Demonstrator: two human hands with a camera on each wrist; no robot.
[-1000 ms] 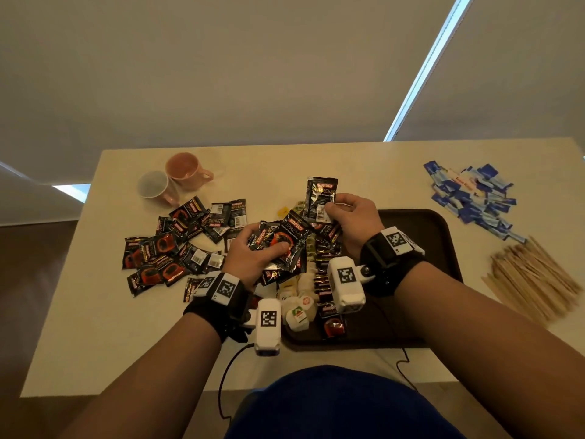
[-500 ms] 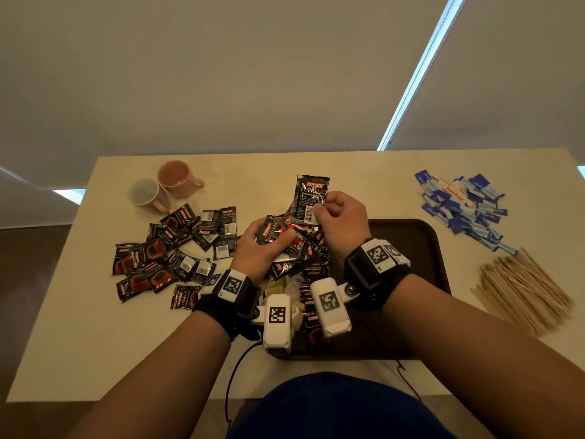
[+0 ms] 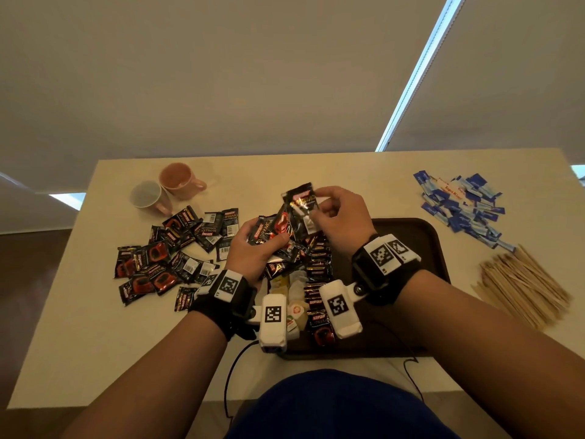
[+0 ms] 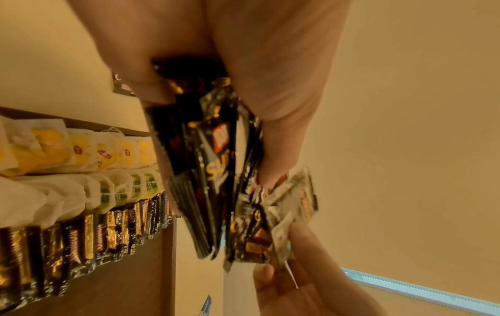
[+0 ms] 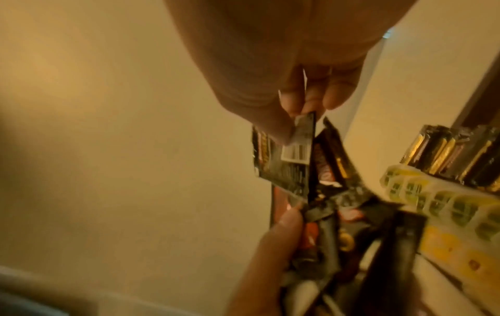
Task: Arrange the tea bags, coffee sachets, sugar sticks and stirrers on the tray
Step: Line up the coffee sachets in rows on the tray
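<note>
My left hand (image 3: 256, 248) grips a fanned stack of black coffee sachets (image 3: 273, 231) (image 4: 216, 162) above the left end of the dark brown tray (image 3: 424, 248). My right hand (image 3: 332, 213) pinches one black coffee sachet (image 3: 302, 201) (image 5: 295, 154) by its edge, right beside that stack. On the tray stand rows of coffee sachets (image 3: 318, 277) (image 4: 81, 241) and white tea bags (image 3: 292, 296) (image 4: 89, 154). More coffee sachets (image 3: 164, 258) lie scattered on the table to the left. Blue sugar sticks (image 3: 462, 207) and wooden stirrers (image 3: 522, 286) lie in piles at the right.
A pink mug (image 3: 179, 180) and a grey mug (image 3: 148, 196) stand at the back left of the beige table (image 3: 95, 343). The tray's right half is bare. A black cable (image 3: 231, 375) hangs over the table's front edge.
My right hand has tilted its single sachet down and leftwards against the stack in my left hand. The head view has shifted slightly.
</note>
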